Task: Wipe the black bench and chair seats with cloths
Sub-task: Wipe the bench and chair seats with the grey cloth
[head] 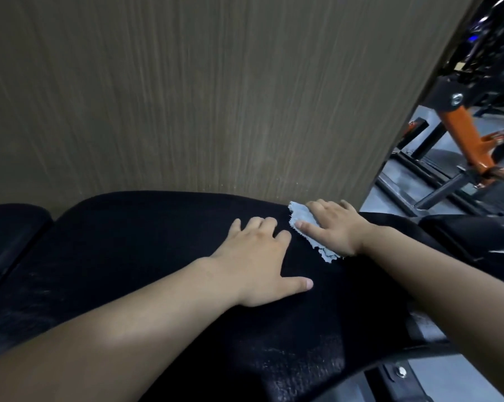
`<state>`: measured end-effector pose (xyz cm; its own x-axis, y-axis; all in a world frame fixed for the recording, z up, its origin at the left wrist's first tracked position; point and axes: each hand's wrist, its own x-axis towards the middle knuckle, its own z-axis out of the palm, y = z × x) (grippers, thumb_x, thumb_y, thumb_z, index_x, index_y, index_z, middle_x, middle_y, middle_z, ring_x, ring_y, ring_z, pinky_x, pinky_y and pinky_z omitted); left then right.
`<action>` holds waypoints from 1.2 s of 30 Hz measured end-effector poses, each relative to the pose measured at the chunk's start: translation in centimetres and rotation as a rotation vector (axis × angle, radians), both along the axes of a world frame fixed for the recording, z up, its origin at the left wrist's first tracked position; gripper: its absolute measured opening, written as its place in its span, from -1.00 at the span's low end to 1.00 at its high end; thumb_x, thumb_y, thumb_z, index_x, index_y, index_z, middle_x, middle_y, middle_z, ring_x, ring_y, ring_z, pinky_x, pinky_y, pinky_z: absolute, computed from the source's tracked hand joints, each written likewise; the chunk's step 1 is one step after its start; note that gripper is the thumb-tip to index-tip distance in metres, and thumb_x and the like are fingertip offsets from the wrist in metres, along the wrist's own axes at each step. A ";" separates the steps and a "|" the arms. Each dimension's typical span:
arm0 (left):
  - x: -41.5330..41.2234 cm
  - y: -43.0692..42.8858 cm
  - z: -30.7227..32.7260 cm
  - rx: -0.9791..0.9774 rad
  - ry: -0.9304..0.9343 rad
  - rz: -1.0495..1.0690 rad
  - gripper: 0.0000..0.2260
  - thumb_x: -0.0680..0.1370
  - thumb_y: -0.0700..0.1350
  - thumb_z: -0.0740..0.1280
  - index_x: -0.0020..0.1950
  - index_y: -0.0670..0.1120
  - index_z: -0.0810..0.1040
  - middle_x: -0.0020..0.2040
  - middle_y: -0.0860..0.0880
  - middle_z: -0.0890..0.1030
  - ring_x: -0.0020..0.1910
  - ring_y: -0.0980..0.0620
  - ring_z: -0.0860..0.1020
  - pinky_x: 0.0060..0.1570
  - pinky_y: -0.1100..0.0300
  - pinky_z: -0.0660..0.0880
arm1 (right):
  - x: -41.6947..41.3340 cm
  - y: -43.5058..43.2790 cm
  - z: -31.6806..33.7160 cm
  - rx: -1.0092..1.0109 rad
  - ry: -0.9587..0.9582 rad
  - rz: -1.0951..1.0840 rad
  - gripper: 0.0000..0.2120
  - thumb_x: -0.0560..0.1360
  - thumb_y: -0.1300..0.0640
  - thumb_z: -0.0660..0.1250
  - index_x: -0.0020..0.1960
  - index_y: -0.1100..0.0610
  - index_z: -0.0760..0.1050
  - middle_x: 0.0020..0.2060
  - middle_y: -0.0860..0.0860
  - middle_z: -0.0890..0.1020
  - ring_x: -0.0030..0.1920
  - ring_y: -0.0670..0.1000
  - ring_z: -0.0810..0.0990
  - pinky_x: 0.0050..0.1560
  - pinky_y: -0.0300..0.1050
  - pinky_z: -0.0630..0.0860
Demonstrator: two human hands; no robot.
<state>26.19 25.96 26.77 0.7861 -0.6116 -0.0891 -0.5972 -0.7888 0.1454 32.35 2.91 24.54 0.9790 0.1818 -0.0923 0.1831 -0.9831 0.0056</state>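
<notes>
A black padded bench seat [146, 256] fills the lower half of the view. My right hand [332, 227] lies flat on a frayed light-blue cloth [303, 217] and presses it against the far right part of the seat, close to the wall. Most of the cloth is hidden under the palm; ragged ends stick out at the fingertips and at the wrist. My left hand [259, 262] rests flat on the seat just left of the cloth, fingers spread, holding nothing.
A brown wood-grain wall panel [216, 97] stands right behind the bench. Another black pad [10, 227] adjoins at the left. At the right are an orange-and-black gym machine frame [471, 140], a grey floor and a further black pad [471, 236].
</notes>
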 end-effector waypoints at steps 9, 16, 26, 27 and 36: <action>-0.9 -5.4 -0.4 0.059 -0.003 -0.058 -0.21 0.45 0.50 0.09 0.51 0.00 0.26 0.50 -0.08 0.25 0.48 -0.15 0.19 0.49 -0.19 0.08 | -0.6 -8.6 0.4 0.021 0.031 -0.136 -0.60 0.58 -0.34 -0.05 -0.14 -0.04 0.25 -0.12 -0.14 0.40 0.09 0.01 0.42 0.45 0.22 0.08; -1.3 -7.6 -0.6 0.009 0.007 -0.079 -0.13 0.37 0.57 0.10 0.52 0.06 0.24 0.49 -0.01 0.27 0.49 -0.11 0.18 0.49 -0.20 0.09 | -1.1 -13.3 0.2 0.045 0.035 -0.295 -0.42 0.54 -0.41 -0.09 0.21 0.01 0.35 0.25 0.02 0.48 0.36 0.06 0.38 0.46 0.24 0.06; -1.4 -7.7 -0.8 0.006 0.045 -0.058 -0.07 0.30 0.59 0.13 0.56 0.12 0.18 0.56 0.02 0.20 0.54 -0.09 0.13 0.50 -0.12 0.14 | -4.1 -14.2 0.9 -0.004 0.046 -0.471 -0.28 0.57 -0.38 -0.11 0.28 0.21 0.36 0.31 0.24 0.45 0.40 0.19 0.34 0.48 0.18 -0.01; -1.5 -7.7 -0.8 0.008 0.049 -0.058 -0.07 0.31 0.59 0.12 0.57 0.12 0.16 0.57 0.01 0.17 0.55 -0.09 0.11 0.51 -0.12 0.12 | -4.6 -14.2 0.9 -0.018 0.051 -0.483 -0.25 0.57 -0.38 -0.13 0.33 0.23 0.33 0.33 0.26 0.43 0.43 0.20 0.32 0.49 0.20 -0.04; -1.5 -8.0 -0.5 0.074 0.054 -0.066 -0.09 0.33 0.60 0.10 0.55 0.11 0.19 0.54 -0.01 0.19 0.52 -0.10 0.14 0.47 -0.13 0.17 | -12.2 -14.0 0.4 -0.168 0.012 -0.508 -0.16 0.56 -0.35 -0.19 0.53 0.31 0.10 0.34 0.30 0.40 0.37 0.25 0.35 0.44 0.17 0.09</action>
<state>24.65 17.96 26.30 0.7372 -0.6521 -0.1771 -0.6412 -0.7578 0.1213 20.17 -11.11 24.98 0.9385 -0.3332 -0.0907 -0.3148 -0.9335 0.1718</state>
